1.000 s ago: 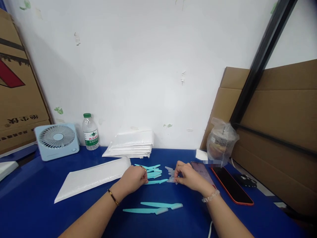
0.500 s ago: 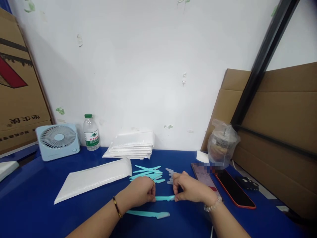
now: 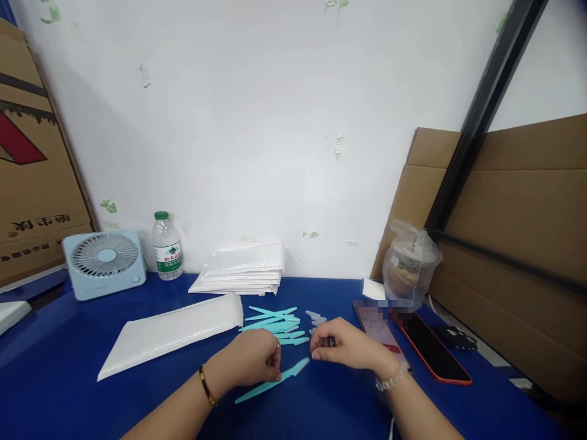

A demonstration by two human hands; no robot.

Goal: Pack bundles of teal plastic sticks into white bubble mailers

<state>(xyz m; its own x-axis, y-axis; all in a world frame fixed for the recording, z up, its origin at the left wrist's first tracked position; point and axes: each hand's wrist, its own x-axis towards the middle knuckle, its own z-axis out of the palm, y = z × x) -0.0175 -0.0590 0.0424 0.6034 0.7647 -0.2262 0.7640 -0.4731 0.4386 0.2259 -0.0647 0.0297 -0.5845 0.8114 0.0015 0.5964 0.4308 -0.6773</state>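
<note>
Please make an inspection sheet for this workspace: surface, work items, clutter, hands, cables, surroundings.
Surface: blue table, mostly bare near the front.
Work items: one teal stick under the left hand; teal stick pile behind; small clear caps beside the pile.
Clutter: white mailer, mailer stack, fan, water bottle, bagged cup, two phones.
Hands: left hand pinches the teal stick; right hand has curled fingers, contents hidden.
Cables: white cable at the bottom edge.
Surroundings: white wall, cardboard boxes at both sides.
</note>
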